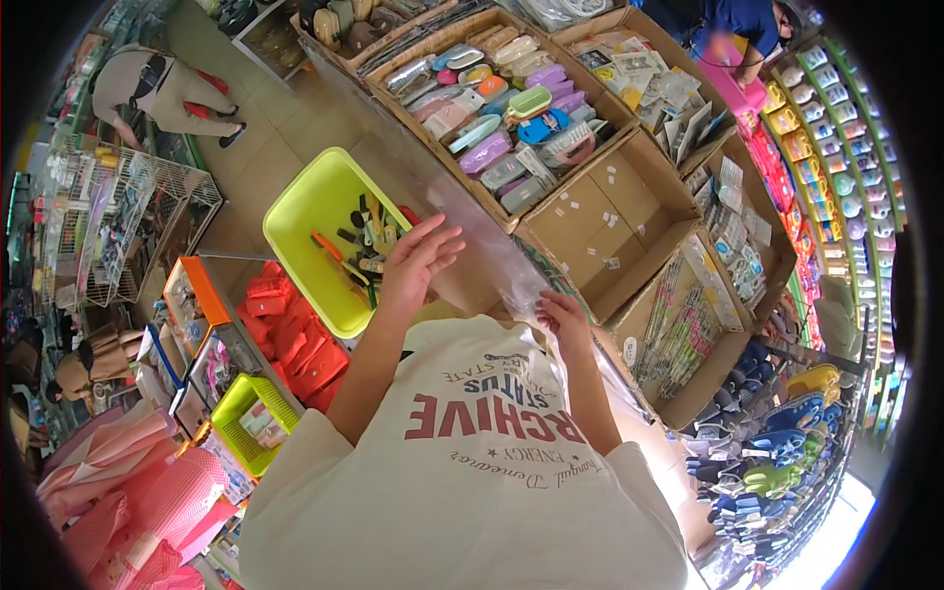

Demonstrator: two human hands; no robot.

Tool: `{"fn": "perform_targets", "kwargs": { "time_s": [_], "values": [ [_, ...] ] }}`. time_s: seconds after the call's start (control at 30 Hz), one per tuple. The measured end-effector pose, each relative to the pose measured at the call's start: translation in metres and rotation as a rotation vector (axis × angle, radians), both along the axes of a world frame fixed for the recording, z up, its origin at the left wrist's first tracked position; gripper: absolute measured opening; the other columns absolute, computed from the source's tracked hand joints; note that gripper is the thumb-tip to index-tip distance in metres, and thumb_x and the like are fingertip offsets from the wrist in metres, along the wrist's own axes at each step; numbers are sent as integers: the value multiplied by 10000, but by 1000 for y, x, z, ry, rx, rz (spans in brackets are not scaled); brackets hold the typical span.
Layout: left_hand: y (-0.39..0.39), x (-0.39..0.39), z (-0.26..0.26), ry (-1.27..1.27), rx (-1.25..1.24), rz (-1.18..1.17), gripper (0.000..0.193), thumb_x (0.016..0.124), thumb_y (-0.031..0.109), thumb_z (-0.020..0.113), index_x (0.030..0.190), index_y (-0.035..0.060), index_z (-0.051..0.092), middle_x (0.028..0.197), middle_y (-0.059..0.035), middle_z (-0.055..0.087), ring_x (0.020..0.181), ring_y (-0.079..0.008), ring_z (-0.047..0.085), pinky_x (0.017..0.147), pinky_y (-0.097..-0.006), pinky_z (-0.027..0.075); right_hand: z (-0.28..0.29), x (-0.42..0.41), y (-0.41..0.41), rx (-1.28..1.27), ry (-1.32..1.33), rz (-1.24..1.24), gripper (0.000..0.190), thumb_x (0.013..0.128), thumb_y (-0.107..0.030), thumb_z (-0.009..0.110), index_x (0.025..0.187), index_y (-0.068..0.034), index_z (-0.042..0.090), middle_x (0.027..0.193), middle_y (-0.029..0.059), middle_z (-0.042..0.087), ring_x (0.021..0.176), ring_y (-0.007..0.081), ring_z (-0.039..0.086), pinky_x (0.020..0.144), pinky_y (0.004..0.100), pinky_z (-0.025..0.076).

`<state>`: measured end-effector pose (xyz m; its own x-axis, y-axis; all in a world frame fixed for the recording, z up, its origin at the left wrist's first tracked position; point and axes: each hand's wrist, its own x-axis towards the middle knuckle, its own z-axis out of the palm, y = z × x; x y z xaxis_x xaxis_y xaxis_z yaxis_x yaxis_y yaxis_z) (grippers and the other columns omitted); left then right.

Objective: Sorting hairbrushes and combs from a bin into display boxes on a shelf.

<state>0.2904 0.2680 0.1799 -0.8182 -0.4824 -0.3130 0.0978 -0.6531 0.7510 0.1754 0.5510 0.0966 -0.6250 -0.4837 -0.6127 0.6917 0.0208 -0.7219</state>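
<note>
My left hand is raised with its fingers apart and nothing in it, near the right rim of a lime-green plastic basin. Inside the basin lie brushes or similar tools with black, orange and green handles; their exact kind is unclear. My right hand has its fingers curled at a wrinkled clear plastic sheet, which it appears to pinch beside the cardboard boxes. Close to it is a cardboard box with small white tags scattered on its bottom.
Packaged soap boxes or similar cases fill a cardboard box ahead. Red packages lie left of me, beside a green basket. A bent person stands at upper left by wire racks. Another person is at upper right. Slippers hang at right.
</note>
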Motion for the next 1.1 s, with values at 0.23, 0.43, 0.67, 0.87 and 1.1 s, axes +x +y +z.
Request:
{"fn": "perform_targets", "kwargs": {
  "time_s": [0.23, 0.43, 0.67, 0.87, 1.1],
  "values": [
    [-45, 31, -9, -521, -603, -398, 406, 844, 352, 772, 1076, 27, 703, 797, -63, 723, 745, -191, 703, 600, -310, 515, -12, 59, -55, 94, -66, 96, 286, 923, -114, 648, 1186, -3, 636, 963, 75, 697, 812, 131, 651, 736, 239, 526],
    [-73, 97, -73, -307, -1146, -328, 283, 811, 301, 752, 966, 66, 722, 753, -93, 700, 626, -263, 652, 625, -342, 518, -20, 92, -109, 161, 93, 292, 302, 909, -108, 674, 1181, 17, 637, 925, 70, 693, 769, 120, 640, 685, 234, 518],
    [-115, 196, -132, -838, -972, -178, 234, 841, 285, 706, 820, 53, 675, 664, -123, 625, 660, -332, 635, 618, -406, 500, -27, 101, -161, 311, 224, 620, 294, 866, -128, 693, 1139, -18, 678, 926, 68, 703, 801, 127, 655, 713, 260, 527],
    [-123, 266, -207, -1044, -804, 158, 405, 824, 218, 707, 1192, 92, 595, 893, -176, 647, 819, -330, 647, 729, -436, 518, -36, 100, -231, 398, 623, 1031, 336, 844, -168, 693, 1152, -35, 678, 974, 106, 713, 887, 191, 679, 835, 311, 528],
    [-163, 281, -276, -1443, -645, 315, 688, 802, 364, 726, 1371, 69, 474, 1098, -295, 601, 1090, -455, 587, 940, -493, 486, -82, 72, -347, 350, 1023, 1214, 517, 811, -163, 726, 1290, -45, 572, 1102, 189, 622, 1006, 324, 609, 853, 401, 506]
  ]
}}
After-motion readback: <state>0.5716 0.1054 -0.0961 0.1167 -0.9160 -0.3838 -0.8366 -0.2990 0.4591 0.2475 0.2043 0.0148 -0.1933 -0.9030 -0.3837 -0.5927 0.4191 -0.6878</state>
